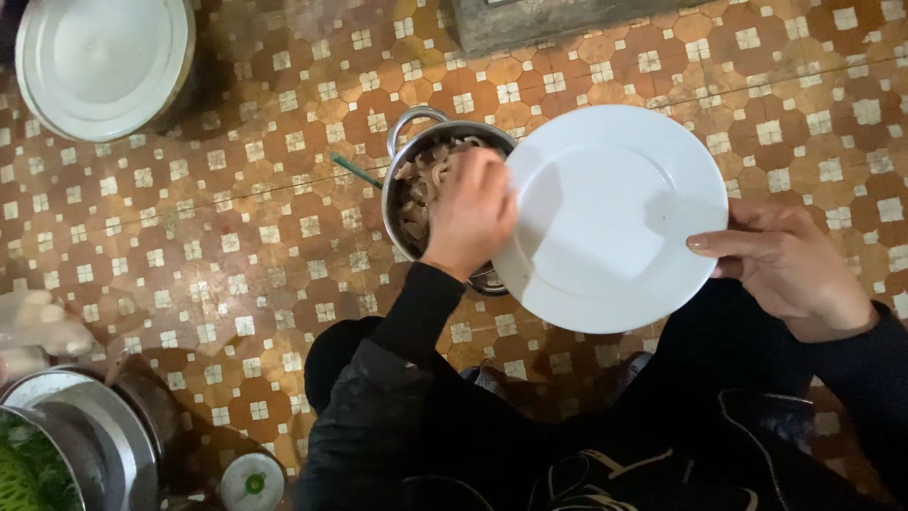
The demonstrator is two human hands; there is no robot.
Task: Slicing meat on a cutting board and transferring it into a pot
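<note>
R hand (pixel 790 270) pinches white plate (pixel 610 218) by its rim, thumb on top, held tilted just over steel pot (pixel 445 194) on tiled floor (pixel 236 218). L hand (pixel 470 213) reaches into pot w/ fingers curled down into brownish food (pixel 424 180); can't tell if gripping any.

White plate (pixel 610 222) over metal pot (pixel 409 156)

The person wears a black jacket with long sleeves that go down to both wrists. The left hand (pixel 470 216) and right hand (pixel 790 268) are bare. Thin pale lines run across the dark clothes near the bottom.
</note>
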